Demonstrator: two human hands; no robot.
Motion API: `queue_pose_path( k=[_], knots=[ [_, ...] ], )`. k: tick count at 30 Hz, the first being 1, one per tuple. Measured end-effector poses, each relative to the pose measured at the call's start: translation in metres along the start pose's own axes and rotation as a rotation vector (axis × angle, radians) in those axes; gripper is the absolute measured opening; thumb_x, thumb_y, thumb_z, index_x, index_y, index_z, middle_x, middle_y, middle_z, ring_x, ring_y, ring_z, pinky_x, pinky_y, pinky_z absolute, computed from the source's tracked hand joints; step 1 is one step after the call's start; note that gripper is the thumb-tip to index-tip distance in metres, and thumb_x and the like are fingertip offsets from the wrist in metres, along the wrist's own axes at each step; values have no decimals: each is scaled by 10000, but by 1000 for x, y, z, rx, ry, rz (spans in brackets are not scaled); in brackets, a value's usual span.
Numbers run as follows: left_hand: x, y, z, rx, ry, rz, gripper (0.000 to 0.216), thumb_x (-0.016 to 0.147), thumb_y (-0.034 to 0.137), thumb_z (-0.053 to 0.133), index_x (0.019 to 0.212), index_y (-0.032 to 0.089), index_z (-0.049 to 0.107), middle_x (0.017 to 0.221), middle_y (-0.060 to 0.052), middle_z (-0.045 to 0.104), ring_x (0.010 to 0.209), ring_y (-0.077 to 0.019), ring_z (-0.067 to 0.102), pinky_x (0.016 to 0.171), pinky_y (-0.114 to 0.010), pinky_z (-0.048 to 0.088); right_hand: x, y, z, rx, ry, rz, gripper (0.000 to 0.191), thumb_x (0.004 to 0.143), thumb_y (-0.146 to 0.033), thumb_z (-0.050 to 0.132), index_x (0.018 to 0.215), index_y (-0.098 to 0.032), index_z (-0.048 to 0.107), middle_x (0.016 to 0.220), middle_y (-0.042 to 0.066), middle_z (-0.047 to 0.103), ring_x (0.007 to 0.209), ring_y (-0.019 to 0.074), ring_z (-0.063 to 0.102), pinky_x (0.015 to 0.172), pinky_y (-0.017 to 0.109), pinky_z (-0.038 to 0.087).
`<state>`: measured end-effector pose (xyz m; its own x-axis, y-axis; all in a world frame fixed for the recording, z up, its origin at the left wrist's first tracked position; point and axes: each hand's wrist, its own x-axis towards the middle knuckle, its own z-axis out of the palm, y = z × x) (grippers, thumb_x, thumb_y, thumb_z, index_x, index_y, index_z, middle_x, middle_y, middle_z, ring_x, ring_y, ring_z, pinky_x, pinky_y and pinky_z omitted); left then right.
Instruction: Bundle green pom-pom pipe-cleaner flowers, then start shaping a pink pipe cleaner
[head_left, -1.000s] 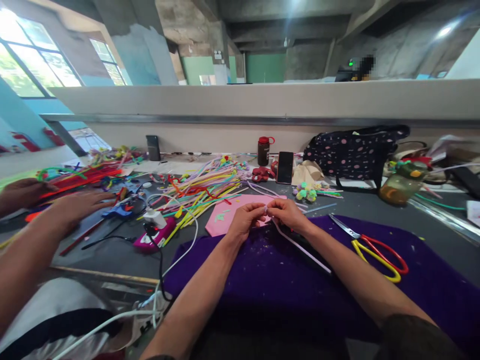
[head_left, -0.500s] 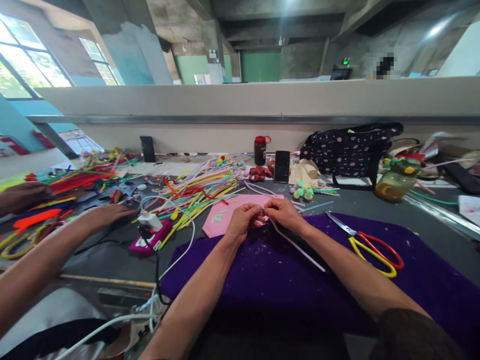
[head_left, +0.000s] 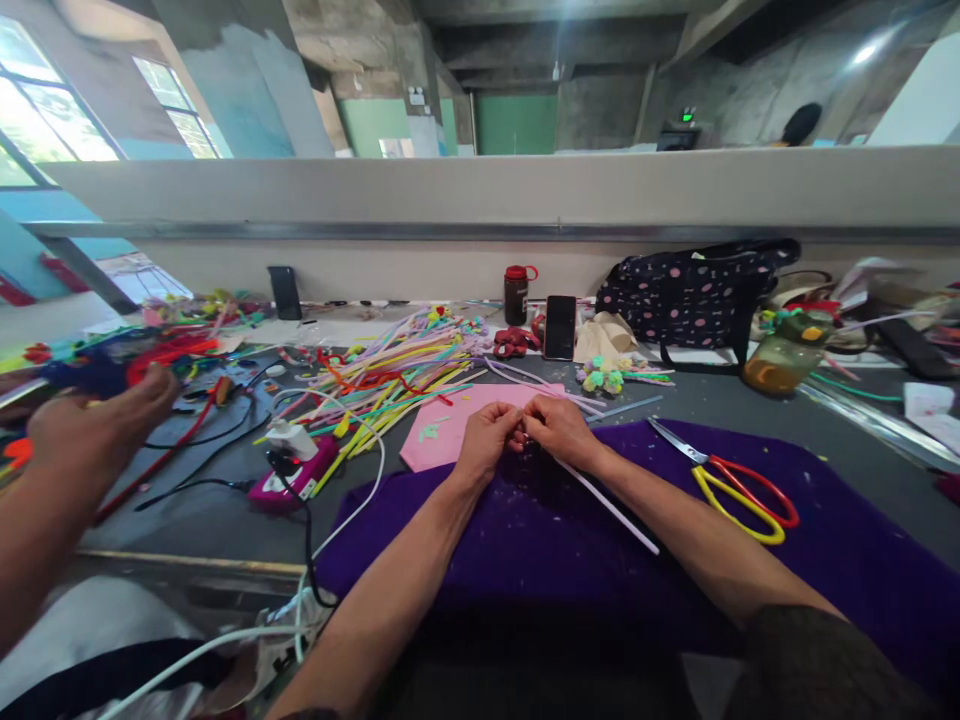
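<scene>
My left hand (head_left: 491, 435) and my right hand (head_left: 559, 430) meet above the purple cloth (head_left: 517, 560), fingertips pinched together. A pale pipe cleaner (head_left: 611, 505) runs from under my right hand down to the right; its other end is hidden among my fingers. Both hands are closed at that end, and I cannot make out how each finger grips it. Just behind my hands lies a pink sheet (head_left: 427, 435) with small green bits on it. To the right, scissors (head_left: 739, 490) with one red and one yellow handle rest on the cloth.
Pipe cleaners (head_left: 390, 370) in many colours are heaped behind left. A magenta power strip (head_left: 296, 475) with cables sits left of the cloth. A co-worker's hand (head_left: 112, 420) is at far left. Phone (head_left: 560, 327), bottle (head_left: 516, 295), bag (head_left: 682, 300) and jug (head_left: 784, 355) line the back.
My hands stay together, the right one turned further over; the pipe cleaner's free end has shifted slightly right. The co-worker's hand has lifted and drawn back, with red and blue pieces beside it.
</scene>
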<state>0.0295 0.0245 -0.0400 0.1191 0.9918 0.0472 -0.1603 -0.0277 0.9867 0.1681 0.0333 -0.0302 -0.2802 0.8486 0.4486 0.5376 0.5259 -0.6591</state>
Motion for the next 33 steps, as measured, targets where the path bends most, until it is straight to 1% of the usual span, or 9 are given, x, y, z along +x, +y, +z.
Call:
queue_pose_path(
  k=[3, 6, 9, 15, 20, 23, 26, 30, 33],
  knots=[
    [1, 1, -2, -75, -7, -27, 266, 649, 370, 641, 715, 123, 568, 589, -1, 590, 428, -59, 494, 399, -166, 391, 5, 5, -2, 279, -97, 116, 182, 725, -280, 522, 607, -144, 551, 556, -26, 512, 499, 80, 415, 485, 204, 297],
    [3, 5, -6, -184, -45, -59, 293, 685, 368, 607, 858, 133, 586, 624, -2, 596, 410, -47, 468, 370, -153, 348, 8, 7, -7, 599, -161, 247, 176, 698, -314, 548, 632, -152, 542, 480, -67, 424, 398, 53, 318, 394, 187, 229],
    [3, 8, -8, -239, -78, -94, 341, 707, 346, 588, 976, 137, 582, 646, -5, 601, 421, -47, 477, 368, -153, 342, 8, 6, -10, 742, -162, 320, 162, 679, -320, 568, 662, -161, 546, 445, -84, 393, 348, 44, 260, 343, 184, 168],
    [1, 9, -7, -222, -89, -93, 379, 656, 279, 660, 1003, 137, 602, 697, -14, 610, 471, -44, 506, 390, -146, 363, 7, 8, -8, 757, -188, 341, 137, 657, -288, 575, 634, -154, 553, 400, -88, 379, 321, 40, 252, 319, 189, 133],
    [2, 5, -6, -225, -85, -78, 431, 622, 271, 698, 1025, 151, 601, 715, -15, 609, 490, -50, 516, 393, -144, 368, 7, 8, -7, 745, -178, 340, 178, 658, -324, 586, 643, -149, 557, 423, -78, 423, 324, 35, 260, 320, 190, 141],
    [3, 4, -5, -214, -64, -60, 381, 607, 286, 709, 949, 135, 634, 708, -17, 608, 498, -55, 517, 391, -148, 364, 6, 4, -6, 743, -150, 342, 199, 661, -350, 592, 654, -155, 548, 413, -86, 402, 320, 36, 256, 315, 186, 151],
    [3, 3, -5, -201, -43, -40, 339, 598, 296, 716, 883, 122, 654, 693, -18, 607, 512, -59, 516, 408, -153, 377, 5, 0, -2, 759, -76, 336, 191, 652, -340, 603, 670, -162, 535, 440, -86, 409, 333, 39, 282, 315, 179, 176],
    [4, 1, -6, -219, -26, -84, 297, 579, 308, 728, 796, 119, 655, 603, 5, 579, 472, -44, 485, 406, -149, 360, 2, -5, 5, 765, 5, 317, 179, 660, -326, 600, 710, -175, 519, 482, -82, 436, 361, 44, 330, 338, 171, 227],
    [6, 0, -7, -210, -34, -108, 273, 579, 321, 726, 746, 122, 642, 560, 23, 557, 441, -32, 466, 390, -141, 333, 1, -7, 5, 745, 2, 297, 170, 673, -320, 590, 737, -183, 515, 516, -72, 473, 384, 54, 394, 350, 169, 249]
  ],
)
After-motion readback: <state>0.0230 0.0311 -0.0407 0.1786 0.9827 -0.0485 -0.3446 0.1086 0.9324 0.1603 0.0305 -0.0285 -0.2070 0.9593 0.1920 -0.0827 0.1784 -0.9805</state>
